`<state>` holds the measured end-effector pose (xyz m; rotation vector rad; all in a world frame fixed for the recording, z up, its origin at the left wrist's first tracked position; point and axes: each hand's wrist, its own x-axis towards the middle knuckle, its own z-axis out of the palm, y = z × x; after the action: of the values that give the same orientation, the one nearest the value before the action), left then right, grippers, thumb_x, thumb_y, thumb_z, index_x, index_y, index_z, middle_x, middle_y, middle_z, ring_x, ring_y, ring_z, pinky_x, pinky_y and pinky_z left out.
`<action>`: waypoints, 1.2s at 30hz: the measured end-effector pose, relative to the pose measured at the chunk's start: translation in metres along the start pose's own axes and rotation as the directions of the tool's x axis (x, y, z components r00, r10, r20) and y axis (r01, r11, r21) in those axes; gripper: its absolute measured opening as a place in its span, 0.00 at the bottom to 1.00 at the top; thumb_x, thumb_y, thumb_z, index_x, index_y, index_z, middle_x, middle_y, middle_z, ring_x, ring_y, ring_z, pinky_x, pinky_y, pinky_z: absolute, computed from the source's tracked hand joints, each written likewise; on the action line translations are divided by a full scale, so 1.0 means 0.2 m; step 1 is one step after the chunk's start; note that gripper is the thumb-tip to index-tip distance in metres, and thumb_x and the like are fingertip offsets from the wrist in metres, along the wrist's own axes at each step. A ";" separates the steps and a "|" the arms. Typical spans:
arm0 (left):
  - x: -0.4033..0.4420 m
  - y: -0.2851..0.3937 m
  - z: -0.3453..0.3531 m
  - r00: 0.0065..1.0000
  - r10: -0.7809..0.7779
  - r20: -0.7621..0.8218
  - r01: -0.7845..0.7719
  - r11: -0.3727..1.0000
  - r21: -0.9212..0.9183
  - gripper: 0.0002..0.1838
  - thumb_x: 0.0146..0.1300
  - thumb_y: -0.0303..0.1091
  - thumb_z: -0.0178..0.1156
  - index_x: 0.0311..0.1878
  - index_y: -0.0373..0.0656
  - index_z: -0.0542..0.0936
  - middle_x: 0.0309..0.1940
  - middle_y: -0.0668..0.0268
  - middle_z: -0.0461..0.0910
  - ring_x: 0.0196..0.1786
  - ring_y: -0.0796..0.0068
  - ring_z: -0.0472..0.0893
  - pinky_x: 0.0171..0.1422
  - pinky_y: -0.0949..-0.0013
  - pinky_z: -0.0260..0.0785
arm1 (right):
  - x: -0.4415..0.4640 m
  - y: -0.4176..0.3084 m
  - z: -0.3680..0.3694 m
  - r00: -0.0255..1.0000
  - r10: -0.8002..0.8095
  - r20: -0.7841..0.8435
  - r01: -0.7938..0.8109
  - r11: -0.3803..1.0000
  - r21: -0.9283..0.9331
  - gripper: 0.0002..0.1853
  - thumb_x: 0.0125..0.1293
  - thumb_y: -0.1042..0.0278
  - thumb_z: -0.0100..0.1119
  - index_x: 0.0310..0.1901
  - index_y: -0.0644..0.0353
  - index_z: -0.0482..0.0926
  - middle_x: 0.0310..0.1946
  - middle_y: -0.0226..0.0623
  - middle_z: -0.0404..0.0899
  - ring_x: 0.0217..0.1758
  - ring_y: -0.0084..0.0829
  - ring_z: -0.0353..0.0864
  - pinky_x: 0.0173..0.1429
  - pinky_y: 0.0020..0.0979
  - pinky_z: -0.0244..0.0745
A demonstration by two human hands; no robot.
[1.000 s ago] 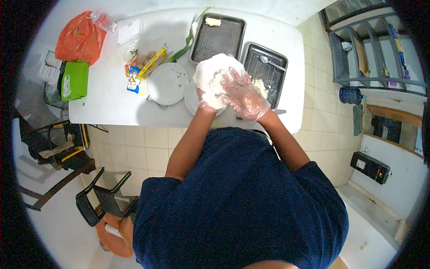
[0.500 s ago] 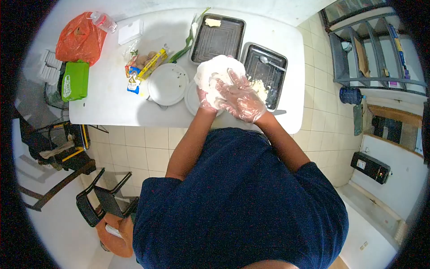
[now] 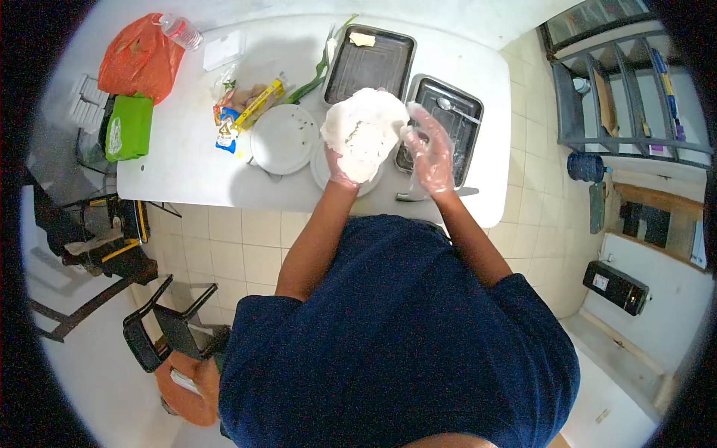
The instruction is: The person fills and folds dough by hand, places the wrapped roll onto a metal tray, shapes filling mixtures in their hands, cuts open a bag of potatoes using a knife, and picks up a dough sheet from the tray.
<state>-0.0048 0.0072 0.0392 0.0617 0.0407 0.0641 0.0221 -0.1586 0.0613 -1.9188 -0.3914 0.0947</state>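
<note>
L hand (image 3: 343,170) has the dough sheet (image 3: 355,112) laid over its palm, grip cradling it from below, approx. above the near plate (image 3: 317,170). R hand (image 3: 433,153) grip released, fingers parted, nothing vis. in it, close by dough's right edge; can't tell if touching. Risks: sheet overhangs palm, so tilting could tear it or spill pale filling (image 3: 366,142); clingy glove (image 3: 447,178) might drag the edge; low R wrist could knock knife (image 3: 467,192) off counter (image 3: 224,196).

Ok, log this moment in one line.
Left hand: under white dough sheet, supporting it | Right hand: gloved, open beside dough, above right tray | Spoon: in that tray
</note>
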 end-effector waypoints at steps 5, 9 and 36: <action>-0.02 0.02 0.09 0.989 -0.064 0.137 0.085 0.984 -0.157 0.39 0.72 0.56 0.46 0.78 0.42 0.58 0.78 0.55 0.60 0.79 0.54 0.60 0.83 0.47 0.52 | -0.01 0.25 0.04 0.862 0.381 0.336 -0.507 0.649 0.567 0.28 0.72 0.50 0.62 0.68 0.57 0.72 0.55 0.30 0.76 0.59 0.28 0.75 0.63 0.36 0.75; -0.03 0.05 0.07 0.987 -0.033 0.159 0.060 0.984 -0.167 0.38 0.72 0.56 0.46 0.78 0.41 0.60 0.78 0.55 0.59 0.80 0.54 0.59 0.83 0.46 0.50 | -0.03 0.18 0.11 0.809 0.379 0.450 -0.588 0.499 0.636 0.19 0.70 0.60 0.66 0.57 0.61 0.78 0.47 0.29 0.80 0.51 0.23 0.80 0.56 0.32 0.79; 0.01 0.06 0.05 0.986 0.127 0.107 -0.117 0.989 -0.094 0.38 0.73 0.54 0.43 0.78 0.37 0.58 0.78 0.52 0.59 0.79 0.52 0.59 0.83 0.47 0.48 | -0.04 -0.14 0.05 0.979 -0.156 0.128 0.166 0.983 -0.074 0.08 0.58 0.70 0.74 0.38 0.63 0.89 0.37 0.44 0.88 0.40 0.37 0.87 0.49 0.35 0.79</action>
<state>-0.0024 0.0192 0.0502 -0.0203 -0.0793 0.1853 0.0065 -0.1434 0.0825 -1.9619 -0.6405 0.0902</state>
